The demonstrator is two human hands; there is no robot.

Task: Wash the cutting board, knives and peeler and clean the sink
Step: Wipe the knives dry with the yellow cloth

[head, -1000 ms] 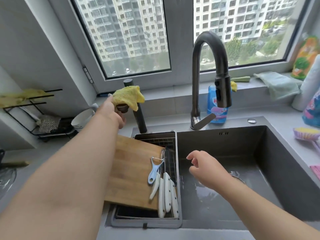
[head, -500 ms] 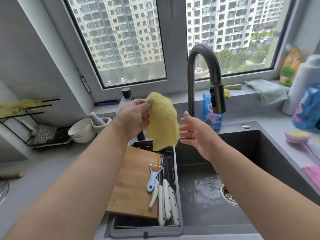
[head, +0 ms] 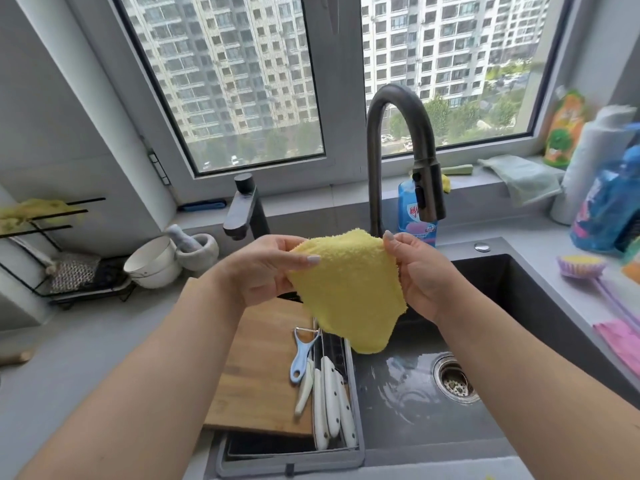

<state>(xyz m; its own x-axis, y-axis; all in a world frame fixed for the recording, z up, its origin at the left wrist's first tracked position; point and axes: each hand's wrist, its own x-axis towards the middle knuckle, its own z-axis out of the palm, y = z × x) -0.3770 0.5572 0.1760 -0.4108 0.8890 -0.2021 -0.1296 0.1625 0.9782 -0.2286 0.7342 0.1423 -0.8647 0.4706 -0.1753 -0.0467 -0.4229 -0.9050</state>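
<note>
I hold a yellow cloth (head: 349, 292) spread in the air over the sink's left edge. My left hand (head: 259, 271) pinches its left corner and my right hand (head: 419, 271) pinches its right corner. Below it, a wooden cutting board (head: 256, 372) lies across the drain rack (head: 291, 459). A blue-handled peeler (head: 301, 358) and several white-handled knives (head: 332, 400) lie on the board's right side and the rack. The dark sink (head: 408, 410) is wet, with the drain (head: 455, 379) at its right.
The dark gooseneck faucet (head: 401, 154) rises behind the cloth, a second small tap (head: 244, 213) to its left. A blue detergent bottle (head: 415, 216) stands on the ledge. Bowls (head: 152, 261) and a mortar sit left; a dish brush (head: 585, 268) and pink cloth (head: 620, 344) lie right.
My left hand took the yellow cloth off the small tap and brought it over the sink. My right hand rose from the basin and took hold of the cloth's other corner, spreading it.
</note>
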